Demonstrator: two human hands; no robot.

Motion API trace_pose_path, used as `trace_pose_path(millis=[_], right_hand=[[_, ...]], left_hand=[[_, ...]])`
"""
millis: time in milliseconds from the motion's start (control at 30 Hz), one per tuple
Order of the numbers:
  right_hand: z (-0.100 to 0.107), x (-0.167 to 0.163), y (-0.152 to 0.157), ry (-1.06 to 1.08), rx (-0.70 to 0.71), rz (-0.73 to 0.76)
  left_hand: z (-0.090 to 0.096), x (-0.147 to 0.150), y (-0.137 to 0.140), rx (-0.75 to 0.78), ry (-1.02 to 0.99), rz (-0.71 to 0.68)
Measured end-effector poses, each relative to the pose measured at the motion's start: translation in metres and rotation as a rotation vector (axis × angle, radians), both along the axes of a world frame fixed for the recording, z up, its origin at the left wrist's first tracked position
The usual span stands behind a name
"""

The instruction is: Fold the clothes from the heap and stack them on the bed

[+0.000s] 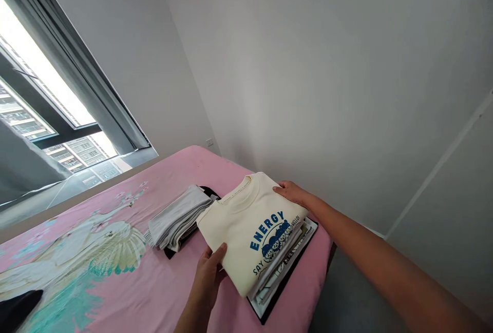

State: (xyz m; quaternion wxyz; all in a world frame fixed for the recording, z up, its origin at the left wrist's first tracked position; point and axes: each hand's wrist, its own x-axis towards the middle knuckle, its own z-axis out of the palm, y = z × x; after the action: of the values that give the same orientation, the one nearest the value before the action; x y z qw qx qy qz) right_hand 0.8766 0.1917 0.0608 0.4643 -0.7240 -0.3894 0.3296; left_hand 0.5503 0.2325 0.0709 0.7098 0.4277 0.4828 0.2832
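Note:
A folded cream T-shirt (242, 220) with a blue "ENERGY" print lies tilted over a stack of folded clothes (283, 266), whose lower edges show on the right. My left hand (210, 274) grips its near left edge, thumb on top and fingers underneath. At the far right edge, my right hand (290, 192) holds the same shirt, with its fingers partly hidden. Left of the shirt sits another pile of folded clothes (179, 217), grey on top with dark pieces below.
Everything rests on a bed with a pink sheet (165, 287) printed with a white bird. A black item (19, 310) lies at the lower left. A pale wall (308, 92) rises behind the bed's right side. Grey curtains (84, 71) frame a window at the left.

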Motion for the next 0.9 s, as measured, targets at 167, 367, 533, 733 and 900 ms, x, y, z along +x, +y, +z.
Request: trace_pose_path(millis=[167, 367, 533, 733, 900], right_hand=[[0.021, -0.042, -0.021, -0.343, 0.136, -0.151], [-0.002, -0.113, -0.042, -0.837, 0.009, -0.018], [-0.036, -0.124, -0.036, -0.864, -0.149, 0.034], [-0.035, -0.122, -0.037, -0.887, -0.198, 0.044], [-0.006, -0.141, -0.026, -0.916, -0.174, -0.087]], left_hand=[[0.009, 0.007, -0.021, 0.665, 0.221, 0.256], [-0.004, 0.034, -0.06, 1.314, 0.575, -0.665], [-0.022, 0.037, -0.058, 1.285, 0.776, -0.753], [-0.023, 0.011, -0.073, 1.242, 0.68, -0.723], [-0.051, -0.083, -0.106, 0.842, 0.484, -0.381]])
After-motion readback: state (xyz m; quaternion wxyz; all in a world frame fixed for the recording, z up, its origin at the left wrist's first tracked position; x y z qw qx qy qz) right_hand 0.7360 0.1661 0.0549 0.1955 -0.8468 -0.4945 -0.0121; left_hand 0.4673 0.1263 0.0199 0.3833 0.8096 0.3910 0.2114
